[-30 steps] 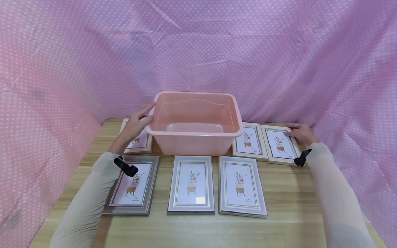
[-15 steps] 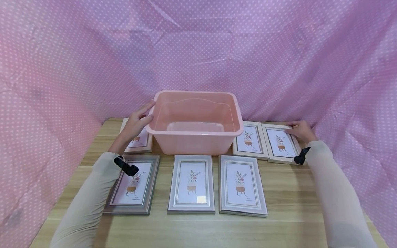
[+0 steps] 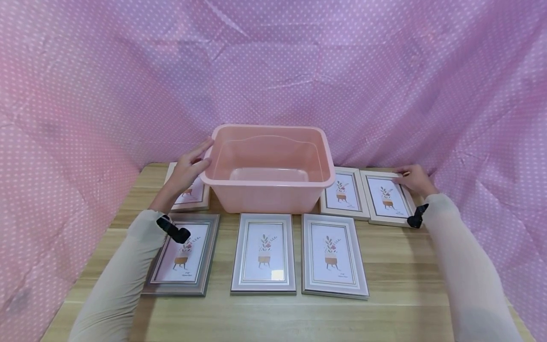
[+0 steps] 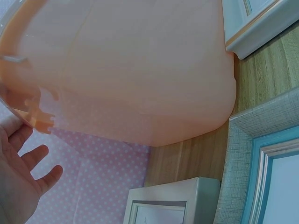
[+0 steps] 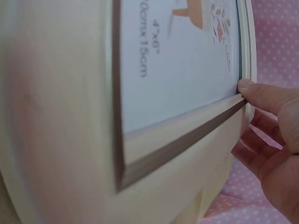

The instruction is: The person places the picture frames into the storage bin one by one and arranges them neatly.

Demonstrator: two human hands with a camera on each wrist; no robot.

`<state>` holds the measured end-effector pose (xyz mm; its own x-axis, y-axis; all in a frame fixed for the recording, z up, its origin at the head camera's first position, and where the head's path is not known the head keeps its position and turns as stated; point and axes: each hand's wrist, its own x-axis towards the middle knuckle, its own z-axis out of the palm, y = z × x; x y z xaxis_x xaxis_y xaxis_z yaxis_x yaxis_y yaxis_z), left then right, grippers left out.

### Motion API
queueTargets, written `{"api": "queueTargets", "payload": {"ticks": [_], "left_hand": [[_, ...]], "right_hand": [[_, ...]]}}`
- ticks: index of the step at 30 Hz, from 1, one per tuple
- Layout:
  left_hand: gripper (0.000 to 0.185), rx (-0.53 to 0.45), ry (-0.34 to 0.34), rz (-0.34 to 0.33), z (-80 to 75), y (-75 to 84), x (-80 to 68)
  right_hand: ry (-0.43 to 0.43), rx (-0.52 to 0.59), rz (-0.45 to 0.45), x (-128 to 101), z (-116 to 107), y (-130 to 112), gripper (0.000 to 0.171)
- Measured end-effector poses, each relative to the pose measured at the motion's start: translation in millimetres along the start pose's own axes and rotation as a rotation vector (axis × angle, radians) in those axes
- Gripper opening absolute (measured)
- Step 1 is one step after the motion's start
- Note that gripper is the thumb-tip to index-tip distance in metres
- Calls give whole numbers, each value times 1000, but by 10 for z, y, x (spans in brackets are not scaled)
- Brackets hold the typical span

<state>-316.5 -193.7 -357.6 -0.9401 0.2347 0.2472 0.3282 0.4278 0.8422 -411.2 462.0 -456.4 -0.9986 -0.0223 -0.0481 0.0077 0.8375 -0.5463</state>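
Since a second ago my right hand has slid from flat on the picture to the far right edge of the cream wooden photo frame with the potted-plant print, and the frame has shifted a little with it; my left hand and everything else have stayed put.

The pink polka-dot cloth backdrop wraps the scene from nine o'clock round through twelve to three. Under it lies the light wooden table. At twelve o'clock on the table stands the empty rectangular pink plastic tub, upright.

At six o'clock, in a row just in front of the tub, lie three larger flat frames: a grey-brown one at seven, a pale grey one at six, another pale grey one at five. At two o'clock a second cream frame lies just beside the one I hold, and at ten o'clock a third cream frame lies partly under my left arm.

My left hand is relaxed, fingers straight, touching the tub's left rim and gripping nothing. My right hand pinches the cream frame's edge at two o'clock: in the wrist view the thumb presses the front moulding while the fingers curl behind.
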Motion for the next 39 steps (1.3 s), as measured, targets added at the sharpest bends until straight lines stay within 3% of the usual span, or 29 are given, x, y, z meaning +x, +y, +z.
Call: {"api": "queueTargets", "payload": {"ticks": [10,16,22,30,33,39], "left_hand": [[53,-7,4,-28,-4,-13,-12],[53,-11,8,-11,7,-9,2],[53,-14,1,-43,-9,-122,23],[51,-17,18,-34,8,-348,76],[52,-23,13,-38,8,-309,64],[53,-29,-9,-14,-6,-82,14]], "right_hand": [[41,2,-116,-36,-18,-118,21],[-37,48,-71,-34,-42,14,40],[-125,-17,3,-20,-41,15,58],[-94,-112,-12,-22,-21,-51,52],[-75,-150,-19,-21,-9,-69,47],[-63,-194,-53,-10,9,-95,39]]}}
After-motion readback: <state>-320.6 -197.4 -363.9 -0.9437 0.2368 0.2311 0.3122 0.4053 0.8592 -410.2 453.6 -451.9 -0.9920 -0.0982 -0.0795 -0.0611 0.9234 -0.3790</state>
